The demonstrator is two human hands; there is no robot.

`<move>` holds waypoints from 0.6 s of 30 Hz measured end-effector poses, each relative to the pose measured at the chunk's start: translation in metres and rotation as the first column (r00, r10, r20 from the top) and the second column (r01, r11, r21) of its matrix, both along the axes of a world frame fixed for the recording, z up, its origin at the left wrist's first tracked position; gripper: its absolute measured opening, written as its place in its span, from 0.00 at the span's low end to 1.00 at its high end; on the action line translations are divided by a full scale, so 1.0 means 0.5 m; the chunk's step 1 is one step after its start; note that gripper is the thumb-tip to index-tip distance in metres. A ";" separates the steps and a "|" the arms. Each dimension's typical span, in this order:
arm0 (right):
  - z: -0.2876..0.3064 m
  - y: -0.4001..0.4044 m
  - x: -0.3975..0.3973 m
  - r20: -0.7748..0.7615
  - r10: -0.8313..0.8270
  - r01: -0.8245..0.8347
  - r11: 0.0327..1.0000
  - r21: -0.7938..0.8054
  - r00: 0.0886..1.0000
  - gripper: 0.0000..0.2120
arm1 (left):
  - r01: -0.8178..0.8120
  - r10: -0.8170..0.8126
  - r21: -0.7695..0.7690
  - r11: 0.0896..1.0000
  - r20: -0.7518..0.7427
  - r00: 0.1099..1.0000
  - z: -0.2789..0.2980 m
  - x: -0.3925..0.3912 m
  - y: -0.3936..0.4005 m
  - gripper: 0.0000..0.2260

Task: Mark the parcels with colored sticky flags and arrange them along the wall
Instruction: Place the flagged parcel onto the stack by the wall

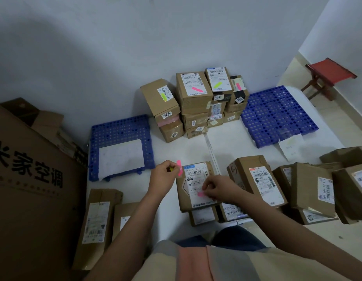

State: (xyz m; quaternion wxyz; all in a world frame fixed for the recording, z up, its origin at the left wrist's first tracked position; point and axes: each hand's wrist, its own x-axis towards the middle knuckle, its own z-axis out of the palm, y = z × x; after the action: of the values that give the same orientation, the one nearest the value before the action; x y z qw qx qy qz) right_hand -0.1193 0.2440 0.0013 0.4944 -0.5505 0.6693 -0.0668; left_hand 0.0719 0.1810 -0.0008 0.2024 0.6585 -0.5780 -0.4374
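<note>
Both hands work over a brown parcel (196,185) lying on the white floor (176,147). Left hand (164,177) pinches a small pad of sticky flags (179,168), pink and yellow showing. Right hand (217,189) pinches a pink flag (200,194) against the parcel's label. Flagged parcels (196,104) stand stacked against the wall (115,57), between two blue plastic pallets (119,130), with more boxes (309,189) near on the right
</note>
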 end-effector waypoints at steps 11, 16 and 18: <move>-0.024 0.006 0.021 -0.289 0.060 -0.084 0.994 -0.073 0.955 0.14 | 0.038 -0.038 0.028 0.999 0.010 0.999 -0.016 0.002 0.011 0.06; -0.033 0.013 0.014 -0.355 -0.102 0.025 0.976 -0.217 0.929 0.21 | -0.038 0.048 0.121 0.992 -0.080 0.996 -0.029 0.007 0.013 0.09; -0.052 0.012 0.005 -0.200 -0.305 0.249 0.932 -0.265 0.931 0.22 | -0.125 0.176 0.229 0.965 -0.214 0.961 -0.028 0.011 0.008 0.08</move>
State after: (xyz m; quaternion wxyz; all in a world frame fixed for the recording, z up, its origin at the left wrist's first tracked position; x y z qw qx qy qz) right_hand -0.1167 0.2500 -0.0250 0.3277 -0.5085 0.7823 -0.1488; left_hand 0.0774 0.1850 -0.0149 0.2299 0.6629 -0.4480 -0.5542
